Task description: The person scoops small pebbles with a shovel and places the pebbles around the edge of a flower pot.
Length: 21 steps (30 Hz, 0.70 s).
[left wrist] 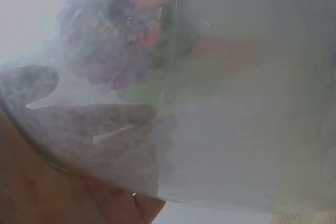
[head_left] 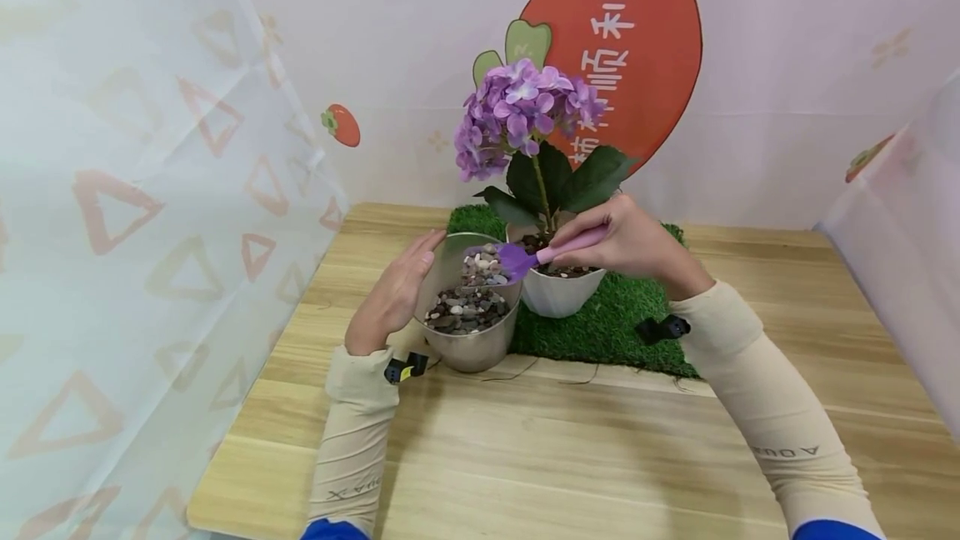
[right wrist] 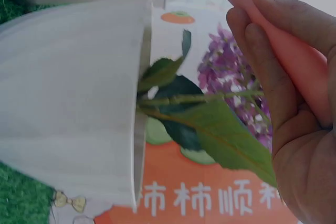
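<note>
The right hand [head_left: 618, 242] pinches the pink handle of a small purple shovel [head_left: 516, 262], which carries a heap of mixed pebbles [head_left: 482, 267] over a clear container [head_left: 472, 350]. Darker pebbles [head_left: 467, 312] lie inside that container. Against its left side rests the left hand [head_left: 393, 294], fingers extended. Through the cloudy wall [left wrist: 226, 145] in the left wrist view, the fingers [left wrist: 100, 116] show as dim shapes. Beside the container, a white pot [head_left: 557, 297] bears a purple hydrangea [head_left: 525, 111]. The right wrist view shows the right hand [right wrist: 294, 66] gripping the handle [right wrist: 294, 51] near the white pot [right wrist: 73, 98].
Green artificial turf [head_left: 600, 336] lies under the white pot on a wooden table [head_left: 540, 457]. Behind stands a backdrop [head_left: 765, 107] with printed orange fruit and lettering; a patterned curtain [head_left: 150, 273] hangs at the left. Leaves [head_left: 600, 180] spread just above the right hand.
</note>
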{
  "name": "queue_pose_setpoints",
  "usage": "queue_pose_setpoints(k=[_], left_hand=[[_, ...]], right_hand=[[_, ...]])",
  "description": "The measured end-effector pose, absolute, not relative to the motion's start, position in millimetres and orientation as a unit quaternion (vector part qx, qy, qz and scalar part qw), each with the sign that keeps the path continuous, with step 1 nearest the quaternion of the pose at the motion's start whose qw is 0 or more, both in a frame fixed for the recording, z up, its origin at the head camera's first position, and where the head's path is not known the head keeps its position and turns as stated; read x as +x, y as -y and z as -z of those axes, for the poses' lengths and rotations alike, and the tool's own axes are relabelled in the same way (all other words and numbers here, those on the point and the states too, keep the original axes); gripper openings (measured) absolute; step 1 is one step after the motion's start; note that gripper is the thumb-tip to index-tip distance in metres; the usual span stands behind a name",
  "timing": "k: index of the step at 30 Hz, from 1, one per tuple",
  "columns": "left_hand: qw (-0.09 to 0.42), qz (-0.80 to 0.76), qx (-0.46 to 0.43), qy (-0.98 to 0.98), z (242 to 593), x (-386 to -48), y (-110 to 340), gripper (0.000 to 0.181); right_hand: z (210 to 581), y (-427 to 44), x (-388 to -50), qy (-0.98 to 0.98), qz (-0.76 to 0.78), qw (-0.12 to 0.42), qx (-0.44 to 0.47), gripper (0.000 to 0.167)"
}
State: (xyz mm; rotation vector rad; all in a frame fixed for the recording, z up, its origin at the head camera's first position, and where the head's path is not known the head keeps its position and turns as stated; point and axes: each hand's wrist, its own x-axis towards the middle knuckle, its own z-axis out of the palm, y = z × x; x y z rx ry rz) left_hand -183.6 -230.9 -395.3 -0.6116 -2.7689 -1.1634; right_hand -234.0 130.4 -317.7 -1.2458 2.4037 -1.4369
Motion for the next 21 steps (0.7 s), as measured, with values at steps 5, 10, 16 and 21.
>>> queue_pose_setpoints(k=[5, 10, 16, 21], left_hand=[[0.039, 0.386, -0.195, 0.901, 395, -182, 233, 0.065], [0.047, 0.385, -0.203, 0.899, 395, -181, 234, 0.065], [0.051, 0.383, -0.208, 0.899, 394, -182, 234, 0.065], [0.042, 0.378, -0.206, 0.902, 394, -184, 233, 0.065]], right_hand=[[315, -146, -232, -0.796, 0.453, -0.012, -0.402, 0.015], [314, -164, -228, -0.8, 0.468, -0.016, -0.375, 0.014], [306, -188, -221, -0.825, 0.448, -0.035, -0.341, 0.015], [305, -210, -218, -0.856, 0.436, -0.024, -0.278, 0.013]])
